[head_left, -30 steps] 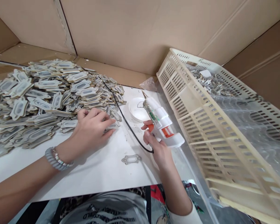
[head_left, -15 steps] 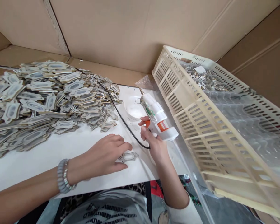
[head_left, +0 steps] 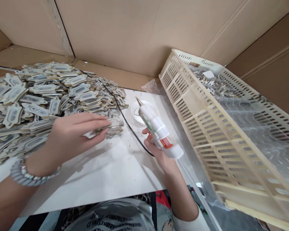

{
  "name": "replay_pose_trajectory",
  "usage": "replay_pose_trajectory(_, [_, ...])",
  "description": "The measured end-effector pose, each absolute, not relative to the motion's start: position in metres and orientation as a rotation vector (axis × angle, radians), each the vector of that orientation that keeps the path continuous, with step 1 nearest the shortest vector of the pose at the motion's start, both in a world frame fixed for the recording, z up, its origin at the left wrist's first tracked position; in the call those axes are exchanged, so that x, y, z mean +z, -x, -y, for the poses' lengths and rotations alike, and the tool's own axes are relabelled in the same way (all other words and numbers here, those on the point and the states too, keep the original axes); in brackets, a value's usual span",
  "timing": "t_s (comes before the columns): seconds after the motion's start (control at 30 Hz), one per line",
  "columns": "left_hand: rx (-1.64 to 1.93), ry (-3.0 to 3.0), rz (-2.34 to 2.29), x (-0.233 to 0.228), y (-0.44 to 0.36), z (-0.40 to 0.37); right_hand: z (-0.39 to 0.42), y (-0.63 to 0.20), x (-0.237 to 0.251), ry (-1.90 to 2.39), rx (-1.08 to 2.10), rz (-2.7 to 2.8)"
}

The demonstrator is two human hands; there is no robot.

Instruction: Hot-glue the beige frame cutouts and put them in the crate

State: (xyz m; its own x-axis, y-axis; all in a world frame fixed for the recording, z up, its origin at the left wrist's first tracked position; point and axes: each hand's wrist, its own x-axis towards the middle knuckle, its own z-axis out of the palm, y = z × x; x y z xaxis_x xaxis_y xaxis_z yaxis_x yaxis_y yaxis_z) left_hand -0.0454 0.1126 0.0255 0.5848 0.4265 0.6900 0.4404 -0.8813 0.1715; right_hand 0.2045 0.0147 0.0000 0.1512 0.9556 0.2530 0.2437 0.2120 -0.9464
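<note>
My right hand [head_left: 160, 154] is wrapped round the handle of a white and orange hot glue gun [head_left: 156, 123], its metal nozzle aimed up and to the left. A clear stick trails from its rear. My left hand [head_left: 79, 131], with a grey beaded bracelet at the wrist, is at the near right edge of a large heap of flat frame-shaped plates [head_left: 38, 88]. Thumb and fingers pinch a small grey frame-shaped plate [head_left: 93, 132], mostly hidden by them. Similar plates lie just beyond the fingertips.
A black cord [head_left: 128, 125] runs across the white tabletop [head_left: 125, 173] to the glue gun. Behind the nozzle is a round white dish [head_left: 136, 117]. At right stands a cream slotted crate [head_left: 199, 122] with metal parts and clear plastic trays. Cardboard panels [head_left: 125, 38] wall the back.
My left hand has moved left and away from me to the heap; the plate that lay under it has left its spot. The glue gun has dropped slightly nearer me.
</note>
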Motion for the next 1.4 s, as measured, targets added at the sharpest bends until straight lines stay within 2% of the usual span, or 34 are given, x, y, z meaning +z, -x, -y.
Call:
replay_pose_trajectory(0.3, [-1.122,2.561,0.820,0.037,0.056,-0.102,-0.010,-0.204,-0.007,1.174,0.786,1.649])
replay_pose_trajectory(1.4, [-1.074,2.425,0.820,0.039,0.054,-0.095,-0.011,-0.198,-0.006,1.307,0.775,1.663])
